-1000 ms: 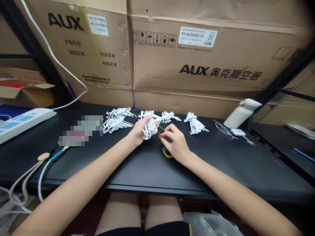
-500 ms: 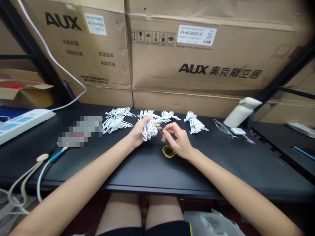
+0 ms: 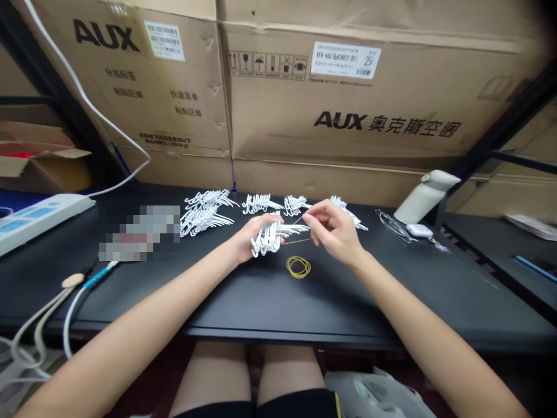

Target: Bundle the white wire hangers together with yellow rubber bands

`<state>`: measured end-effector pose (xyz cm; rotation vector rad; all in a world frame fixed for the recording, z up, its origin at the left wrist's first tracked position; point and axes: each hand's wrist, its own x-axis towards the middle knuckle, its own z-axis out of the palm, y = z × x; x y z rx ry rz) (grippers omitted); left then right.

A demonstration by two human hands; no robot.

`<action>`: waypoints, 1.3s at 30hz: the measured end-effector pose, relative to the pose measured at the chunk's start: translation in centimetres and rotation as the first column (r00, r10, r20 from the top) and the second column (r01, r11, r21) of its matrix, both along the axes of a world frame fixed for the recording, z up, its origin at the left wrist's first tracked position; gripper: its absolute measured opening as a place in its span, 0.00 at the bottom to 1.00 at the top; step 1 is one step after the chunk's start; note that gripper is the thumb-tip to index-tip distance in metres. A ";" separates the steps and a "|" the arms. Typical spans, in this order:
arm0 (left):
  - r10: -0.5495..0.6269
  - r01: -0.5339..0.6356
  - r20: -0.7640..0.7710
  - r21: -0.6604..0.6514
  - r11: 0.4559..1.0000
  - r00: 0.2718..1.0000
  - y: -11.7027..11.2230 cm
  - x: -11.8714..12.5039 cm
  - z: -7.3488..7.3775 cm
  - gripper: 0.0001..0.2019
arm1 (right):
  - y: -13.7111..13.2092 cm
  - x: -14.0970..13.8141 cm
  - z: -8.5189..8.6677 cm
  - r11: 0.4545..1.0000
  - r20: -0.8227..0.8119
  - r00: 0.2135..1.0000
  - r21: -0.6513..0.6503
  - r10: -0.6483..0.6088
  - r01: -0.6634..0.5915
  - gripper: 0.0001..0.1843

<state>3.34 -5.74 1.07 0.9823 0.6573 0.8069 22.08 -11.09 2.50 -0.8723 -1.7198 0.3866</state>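
Note:
My left hand point(image 3: 249, 237) is closed around a bundle of white hooks point(image 3: 267, 237), their curved ends toward the left and straight ends toward the right. A thin yellow rubber band point(image 3: 298, 241) loops from this bundle to my right hand point(image 3: 333, 229), whose fingers pinch it and pull it taut to the right. Below, a small pile of yellow rubber bands point(image 3: 298, 267) lies on the black table point(image 3: 261, 302). Behind the hands lie more white hook bundles point(image 3: 208, 212), some partly hidden by my right hand.
Large cardboard boxes point(image 3: 348, 139) stand along the back. To the right are a white bottle point(image 3: 424, 197), glasses point(image 3: 394, 226) and a small white case point(image 3: 420, 231). On the left lie a power strip point(image 3: 43, 217), a blurred-out object point(image 3: 143, 232) and cables point(image 3: 72, 313).
My right hand has moved right and slightly up, stretching the rubber band away from the bundle. The held hooks have shifted slightly, and their straight ends show more clearly.

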 end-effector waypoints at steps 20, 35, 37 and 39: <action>-0.255 0.278 -0.134 0.198 0.940 0.958 -1.2 0.0 0.0 0.11 | 1.0 -1.1 -0.3 0.740 -0.727 0.686 -0.475 -0.024 -0.477 0.06; 0.034 0.126 -0.263 0.568 0.814 0.964 -1.5 0.2 0.4 0.14 | 0.6 -0.4 -1.1 0.986 -0.107 0.991 -0.154 -0.085 0.068 0.12; 0.139 0.110 -0.295 0.690 0.716 0.945 -1.4 0.2 0.1 0.13 | 0.8 -0.6 -1.2 0.966 -0.140 0.989 -0.245 0.046 -0.080 0.15; 0.196 0.085 -0.283 0.741 0.666 0.939 -1.1 0.2 -0.3 0.13 | 1.1 -0.8 -1.3 0.949 -0.111 0.982 -0.261 0.151 -0.176 0.22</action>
